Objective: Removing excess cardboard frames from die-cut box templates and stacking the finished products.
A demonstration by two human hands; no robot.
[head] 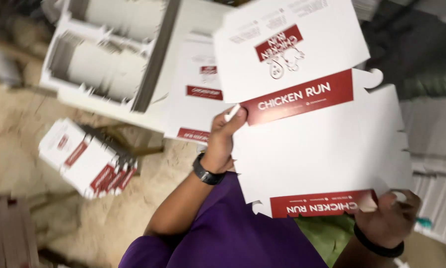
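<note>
I hold a flat white die-cut carton blank (pixel 322 149) with red printed bands in front of me. My left hand (pixel 222 135), a black watch on its wrist, grips the blank's left edge with the thumb on a red band. At the lower right, my right hand (pixel 387 218), wearing a black wristband, pinches the corner by the lower red band. The blank's upper panel is tilted away from me. My purple shirt fills the bottom of the view.
A stack of flat red-and-white blanks (pixel 86 159) lies on the sandy floor at left. Several folded open white boxes (pixel 103 54) sit at top left, another flat blank (pixel 198 84) beside them. Grey-white stacks (pixel 434 149) stand at right.
</note>
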